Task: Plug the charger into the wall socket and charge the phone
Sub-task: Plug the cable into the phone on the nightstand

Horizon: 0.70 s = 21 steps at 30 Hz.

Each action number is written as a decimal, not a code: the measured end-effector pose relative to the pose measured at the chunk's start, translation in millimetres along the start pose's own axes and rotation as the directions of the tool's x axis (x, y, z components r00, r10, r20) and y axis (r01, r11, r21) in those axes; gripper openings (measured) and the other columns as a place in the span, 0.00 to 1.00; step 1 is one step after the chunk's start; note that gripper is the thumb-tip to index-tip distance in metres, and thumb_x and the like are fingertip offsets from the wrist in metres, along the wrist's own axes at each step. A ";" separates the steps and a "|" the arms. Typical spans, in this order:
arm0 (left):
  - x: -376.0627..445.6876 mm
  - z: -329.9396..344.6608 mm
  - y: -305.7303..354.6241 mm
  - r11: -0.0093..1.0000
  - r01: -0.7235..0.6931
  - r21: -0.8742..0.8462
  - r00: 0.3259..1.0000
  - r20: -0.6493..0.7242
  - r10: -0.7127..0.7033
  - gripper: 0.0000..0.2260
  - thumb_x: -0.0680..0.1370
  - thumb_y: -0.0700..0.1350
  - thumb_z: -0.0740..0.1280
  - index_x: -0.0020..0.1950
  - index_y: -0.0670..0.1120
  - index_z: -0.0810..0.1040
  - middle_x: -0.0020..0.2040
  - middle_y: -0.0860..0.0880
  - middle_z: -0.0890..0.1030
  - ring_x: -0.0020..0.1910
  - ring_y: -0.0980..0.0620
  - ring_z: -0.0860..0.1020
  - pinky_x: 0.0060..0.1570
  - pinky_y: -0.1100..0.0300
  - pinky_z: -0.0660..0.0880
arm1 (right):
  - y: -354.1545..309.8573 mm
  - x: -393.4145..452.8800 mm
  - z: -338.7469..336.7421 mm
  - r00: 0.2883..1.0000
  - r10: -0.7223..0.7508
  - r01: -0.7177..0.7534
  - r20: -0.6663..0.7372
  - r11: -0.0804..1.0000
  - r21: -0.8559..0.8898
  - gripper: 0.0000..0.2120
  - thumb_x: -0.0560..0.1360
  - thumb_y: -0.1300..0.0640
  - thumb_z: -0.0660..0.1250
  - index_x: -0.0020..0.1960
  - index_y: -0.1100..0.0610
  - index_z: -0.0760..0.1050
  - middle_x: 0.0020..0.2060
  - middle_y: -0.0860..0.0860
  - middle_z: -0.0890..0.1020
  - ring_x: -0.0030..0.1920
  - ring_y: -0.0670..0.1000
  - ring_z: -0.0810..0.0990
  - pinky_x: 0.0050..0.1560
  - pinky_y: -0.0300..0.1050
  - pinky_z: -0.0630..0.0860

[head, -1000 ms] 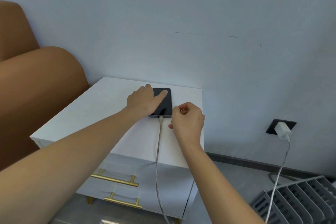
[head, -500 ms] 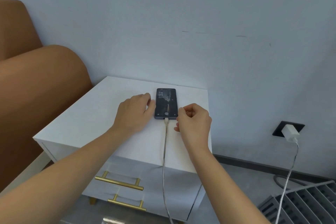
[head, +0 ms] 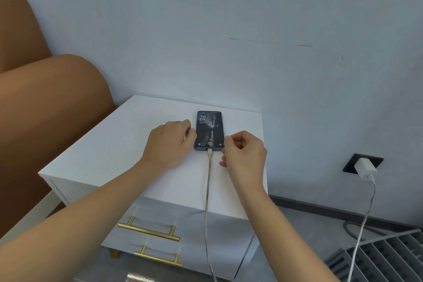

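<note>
A: Phone (head: 210, 130) is found flat on the white counter (head: 109, 151), screen up and lit, with a clock shown. Its short lower edge is turned toward the person, and the cable (head: 208, 181) is seen seated in the port there.

B: Is the other end accounted for?

A: The cable is run off the front edge of the counter and down out of view. A white charger (head: 365, 168) is seated in the dark wall socket (head: 351, 162), low on the wall to the right, with a white lead hanging from it. That the two are one cable is judged likely, not seen.

B: How are the hands placed?

A: The left hand (head: 169, 142) is laid palm down on the counter, its fingers loosely bent, their tips just beside the phone's left edge; contact cannot be confirmed. It is judged to be steadying the phone against sliding. Nothing is held in it.

B: And the right?

A: The right hand (head: 246, 151) is loosely curled and empty, thumb and forefinger drawn near each other, just beside the phone's lower right corner and the plug. The cable is not gripped.

B: Status?

A: Both connections appear made. The lit screen is consistent with charging, though no charging mark can be read.
</note>
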State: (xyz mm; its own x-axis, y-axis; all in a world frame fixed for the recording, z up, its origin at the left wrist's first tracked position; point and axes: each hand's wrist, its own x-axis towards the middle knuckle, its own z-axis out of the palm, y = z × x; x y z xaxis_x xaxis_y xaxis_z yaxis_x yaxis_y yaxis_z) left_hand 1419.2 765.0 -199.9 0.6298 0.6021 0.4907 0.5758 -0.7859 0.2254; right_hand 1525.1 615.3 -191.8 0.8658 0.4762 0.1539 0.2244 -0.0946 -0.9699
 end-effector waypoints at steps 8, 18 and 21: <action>-0.1 0.8 -1.2 1.000 -0.007 -0.012 1.000 0.004 0.007 0.14 0.82 0.48 0.57 0.38 0.45 0.67 0.30 0.50 0.72 0.32 0.43 0.72 0.29 0.56 0.58 | -0.5 -0.3 -0.8 1.000 -0.001 0.001 -0.001 1.000 0.009 0.08 0.77 0.61 0.67 0.39 0.57 0.80 0.31 0.54 0.84 0.26 0.48 0.81 0.36 0.57 0.87; -0.2 0.6 -0.1 1.000 -0.004 -0.015 1.000 0.002 0.004 0.14 0.82 0.48 0.57 0.37 0.46 0.65 0.29 0.50 0.71 0.31 0.44 0.71 0.28 0.56 0.59 | -1.6 -1.0 -1.5 1.000 0.000 0.000 0.001 1.000 0.009 0.09 0.77 0.61 0.67 0.39 0.57 0.80 0.30 0.53 0.83 0.26 0.48 0.82 0.37 0.56 0.87; 0.0 0.7 -0.2 1.000 -0.004 -0.014 1.000 0.000 0.004 0.14 0.82 0.48 0.57 0.37 0.45 0.66 0.30 0.49 0.72 0.31 0.44 0.71 0.29 0.56 0.60 | -2.2 -1.4 -1.8 1.000 -0.001 0.001 0.004 1.000 0.012 0.09 0.77 0.61 0.67 0.39 0.57 0.80 0.30 0.53 0.83 0.26 0.48 0.82 0.37 0.57 0.87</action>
State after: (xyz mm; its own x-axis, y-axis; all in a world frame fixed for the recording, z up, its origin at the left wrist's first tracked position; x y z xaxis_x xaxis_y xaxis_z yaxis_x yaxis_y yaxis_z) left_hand 1419.4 765.2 -200.5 0.6320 0.5987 0.4920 0.5654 -0.7905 0.2355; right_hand 1524.2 613.2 -189.5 0.8635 0.4801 0.1543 0.2203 -0.0837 -0.9718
